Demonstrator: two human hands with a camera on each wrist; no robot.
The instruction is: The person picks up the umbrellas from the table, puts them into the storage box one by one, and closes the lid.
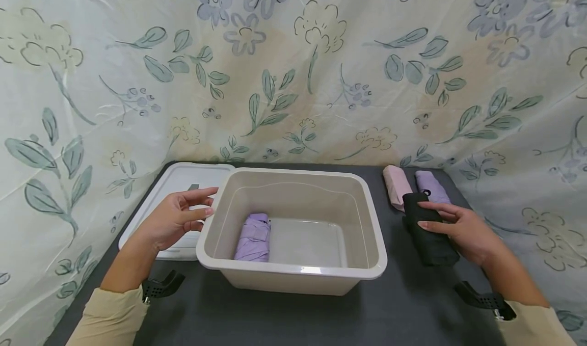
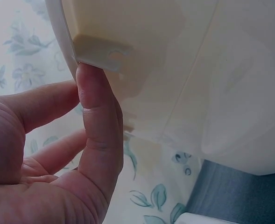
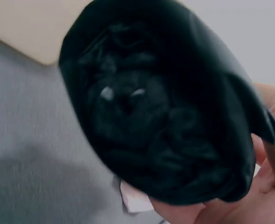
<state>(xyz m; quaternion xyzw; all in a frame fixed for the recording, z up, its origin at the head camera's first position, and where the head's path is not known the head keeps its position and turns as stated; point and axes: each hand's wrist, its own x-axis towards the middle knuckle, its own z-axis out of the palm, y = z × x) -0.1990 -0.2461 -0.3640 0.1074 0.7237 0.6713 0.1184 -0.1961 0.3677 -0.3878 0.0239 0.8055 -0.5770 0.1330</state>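
Note:
A beige plastic bin (image 1: 293,280) stands in the middle of the table, with a folded purple umbrella (image 1: 254,238) lying inside at its left end. At the bin's left rim is my left hand (image 1: 176,218), its fingertips touching the outer edge; in the left wrist view one finger (image 2: 97,116) meets the underside of the rim (image 2: 58,28). To the right of the bin, my right hand (image 1: 463,234) grips a folded black umbrella (image 1: 426,234) between thumb and fingers. The umbrella's gathered end (image 3: 128,112) fills the right wrist view and hides most of that hand.
Behind the black umbrella, a folded pink umbrella (image 1: 396,187) and another purple one (image 1: 432,185) lie at the table's back right. A white lid (image 1: 179,251) lies flat left of the bin. Floral cloth (image 1: 293,106) hangs around the dark table (image 1: 284,320).

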